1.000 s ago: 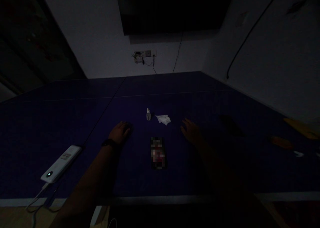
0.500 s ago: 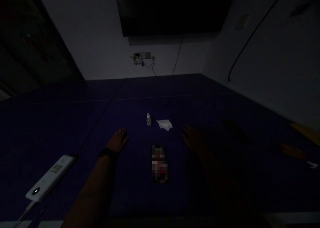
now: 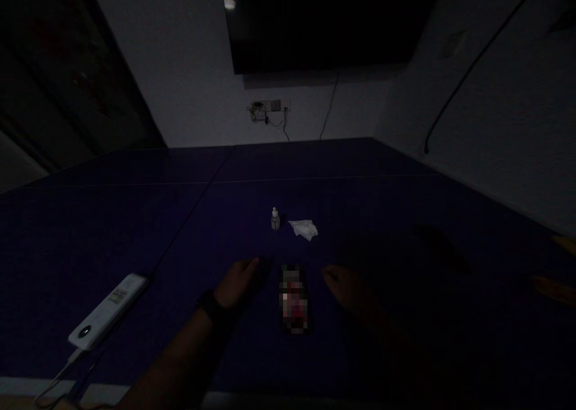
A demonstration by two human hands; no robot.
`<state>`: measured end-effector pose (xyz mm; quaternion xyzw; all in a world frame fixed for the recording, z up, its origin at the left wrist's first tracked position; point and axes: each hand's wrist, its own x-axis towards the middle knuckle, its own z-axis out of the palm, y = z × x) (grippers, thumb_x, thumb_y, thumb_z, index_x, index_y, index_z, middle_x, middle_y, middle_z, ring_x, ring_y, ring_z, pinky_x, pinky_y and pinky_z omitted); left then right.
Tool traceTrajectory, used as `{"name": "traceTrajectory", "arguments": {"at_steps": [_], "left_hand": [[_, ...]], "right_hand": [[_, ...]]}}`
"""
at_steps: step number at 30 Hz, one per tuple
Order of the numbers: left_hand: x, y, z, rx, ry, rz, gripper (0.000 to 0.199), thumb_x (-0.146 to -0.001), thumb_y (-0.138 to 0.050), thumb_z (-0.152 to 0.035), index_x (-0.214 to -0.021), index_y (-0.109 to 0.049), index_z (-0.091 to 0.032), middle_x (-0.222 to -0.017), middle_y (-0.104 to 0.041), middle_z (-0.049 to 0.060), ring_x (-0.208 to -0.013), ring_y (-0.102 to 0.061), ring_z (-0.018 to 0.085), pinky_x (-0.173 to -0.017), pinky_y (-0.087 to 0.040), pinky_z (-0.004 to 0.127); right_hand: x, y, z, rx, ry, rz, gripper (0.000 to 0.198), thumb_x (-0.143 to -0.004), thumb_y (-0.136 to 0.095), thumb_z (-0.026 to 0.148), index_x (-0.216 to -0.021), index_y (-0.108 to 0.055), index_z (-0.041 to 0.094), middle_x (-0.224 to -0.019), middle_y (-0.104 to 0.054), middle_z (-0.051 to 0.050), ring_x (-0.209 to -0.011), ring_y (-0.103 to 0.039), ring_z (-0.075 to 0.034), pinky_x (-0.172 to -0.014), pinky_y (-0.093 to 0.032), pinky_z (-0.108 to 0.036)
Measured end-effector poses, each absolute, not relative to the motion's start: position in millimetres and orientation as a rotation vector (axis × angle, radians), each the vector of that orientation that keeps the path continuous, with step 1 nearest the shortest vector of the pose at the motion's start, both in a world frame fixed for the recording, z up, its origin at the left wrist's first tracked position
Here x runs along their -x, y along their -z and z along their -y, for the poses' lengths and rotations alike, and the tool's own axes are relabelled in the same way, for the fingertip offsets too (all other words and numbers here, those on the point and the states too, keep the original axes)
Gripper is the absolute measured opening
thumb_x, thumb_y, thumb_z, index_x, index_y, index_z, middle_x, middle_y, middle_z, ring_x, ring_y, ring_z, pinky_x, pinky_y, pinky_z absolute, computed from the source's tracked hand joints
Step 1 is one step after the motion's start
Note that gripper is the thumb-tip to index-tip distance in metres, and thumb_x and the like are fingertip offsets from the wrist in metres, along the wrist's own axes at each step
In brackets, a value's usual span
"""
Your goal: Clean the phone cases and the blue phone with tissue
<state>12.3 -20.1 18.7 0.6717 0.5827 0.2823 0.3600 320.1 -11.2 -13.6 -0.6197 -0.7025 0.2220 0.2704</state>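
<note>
My left hand (image 3: 236,283), with a dark band on its wrist, is just left of a phone (image 3: 294,302) whose screen is pixelated. Its fingers are curled in and nothing shows in them. On the phone's other side, my right hand (image 3: 344,285) is closed in a loose fist, dim in the shadow, apart from the phone. Beyond both hands stand a small clear bottle (image 3: 275,221) with a white top and, to its right, a crumpled white tissue (image 3: 305,229).
A white power strip-like device (image 3: 110,310) with a cable lies on the blue table (image 3: 252,200) at left. A dark flat thing (image 3: 441,247) and an orange object (image 3: 551,289) lie at right. Sockets (image 3: 270,105) and a dark screen (image 3: 333,26) are on the back wall.
Both hands have lifted from lying flat with fingers spread, drawn in toward the phone and curled closed. The whole view has shifted slightly.
</note>
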Motion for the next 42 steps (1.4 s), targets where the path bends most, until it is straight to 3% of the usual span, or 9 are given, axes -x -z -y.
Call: {"name": "traceTrajectory", "arguments": {"at_steps": [2, 4, 9, 15, 20, 25, 30, 36, 42], "left_hand": [[-33, -17, 38, -1.629, -0.745, -1.386, 0.075, -0.099, -0.022, -0.07, -0.107, -0.071, -0.014, -0.093, -0.075, 0.014, -0.078, -0.07, 0.022, -0.071, -0.052, 0.033], [-49, -20, 53, -1.305, -0.769, -1.16, 0.073, -0.098, -0.027, -0.071, -0.118, -0.069, -0.015, -0.108, -0.074, 0.016, -0.096, -0.071, 0.025, -0.082, -0.053, 0.036], [-77, -31, 72, -0.766, -0.863, -0.825, 0.059, -0.092, -0.053, -0.066, -0.119, -0.07, -0.016, -0.117, -0.073, 0.016, -0.11, -0.067, 0.029, -0.103, -0.044, 0.045], [-101, -22, 74, -0.458, -1.031, -0.79, 0.051, -0.093, -0.057, -0.059, -0.104, -0.071, -0.012, -0.091, -0.074, 0.011, -0.078, -0.07, 0.022, -0.078, -0.052, 0.034], [-108, -23, 69, -0.379, -1.146, -0.72, 0.05, -0.094, -0.058, -0.06, -0.11, -0.068, -0.013, -0.096, -0.073, 0.009, -0.078, -0.069, 0.019, -0.075, -0.052, 0.03], [-115, -28, 70, -0.279, -1.17, -0.562, 0.043, -0.095, -0.06, -0.056, -0.112, -0.068, -0.017, -0.1, -0.074, 0.005, -0.083, -0.071, 0.017, -0.082, -0.054, 0.03], [-129, -31, 78, -0.156, -1.102, -0.503, 0.038, -0.098, -0.059, -0.048, -0.102, -0.071, -0.013, -0.092, -0.075, 0.005, -0.08, -0.071, 0.016, -0.081, -0.055, 0.027], [-138, -29, 82, -0.139, -1.136, -0.504, 0.031, -0.097, -0.061, -0.044, -0.097, -0.071, -0.015, -0.086, -0.074, 0.002, -0.075, -0.07, 0.014, -0.074, -0.053, 0.025], [-140, -23, 82, -0.141, -1.167, -0.501, 0.03, -0.097, -0.062, -0.043, -0.097, -0.07, -0.014, -0.084, -0.073, 0.003, -0.077, -0.07, 0.016, -0.085, -0.053, 0.029]], "right_hand": [[-301, 15, 31, 1.625, -0.751, 1.877, 0.031, -0.089, -0.049, 0.03, -0.073, -0.073, 0.022, -0.067, -0.073, -0.004, -0.059, -0.067, -0.02, -0.058, -0.048, -0.03], [-285, 14, 47, 1.58, -0.889, 1.833, 0.033, -0.091, -0.047, 0.031, -0.078, -0.075, 0.021, -0.071, -0.076, -0.004, -0.057, -0.068, -0.019, -0.055, -0.048, -0.028], [-265, 0, 60, 1.324, -1.345, 1.441, 0.027, -0.084, -0.063, 0.04, -0.095, -0.077, 0.021, -0.092, -0.079, -0.007, -0.085, -0.074, -0.027, -0.071, -0.054, -0.036], [-253, -5, 70, 1.222, -1.583, 1.077, 0.037, -0.072, -0.073, 0.043, -0.1, -0.075, 0.018, -0.096, -0.078, -0.008, -0.087, -0.072, -0.027, -0.08, -0.054, -0.04], [-241, -13, 82, 1.046, -1.469, 0.765, 0.039, -0.077, -0.071, 0.042, -0.111, -0.07, 0.022, -0.105, -0.075, -0.007, -0.093, -0.07, -0.026, -0.077, -0.054, -0.037], [-237, -30, 74, 1.003, -1.302, 0.664, 0.032, -0.079, -0.064, 0.047, -0.103, -0.069, 0.025, -0.094, -0.074, -0.004, -0.087, -0.068, -0.024, -0.072, -0.054, -0.035], [-223, -47, 69, 0.872, -1.463, 0.565, 0.048, -0.08, -0.06, 0.058, -0.115, -0.068, 0.026, -0.102, -0.075, -0.003, -0.094, -0.069, -0.027, -0.076, -0.055, -0.038], [-212, -48, 71, 0.949, -1.521, 0.488, 0.04, -0.073, -0.069, 0.059, -0.085, -0.068, 0.021, -0.081, -0.073, -0.002, -0.084, -0.07, -0.027, -0.068, -0.056, -0.035], [-215, -46, 73, 1.054, -1.45, 0.554, 0.039, -0.072, -0.069, 0.057, -0.085, -0.069, 0.021, -0.075, -0.072, 0.0, -0.076, -0.069, -0.024, -0.065, -0.053, -0.033]]}}
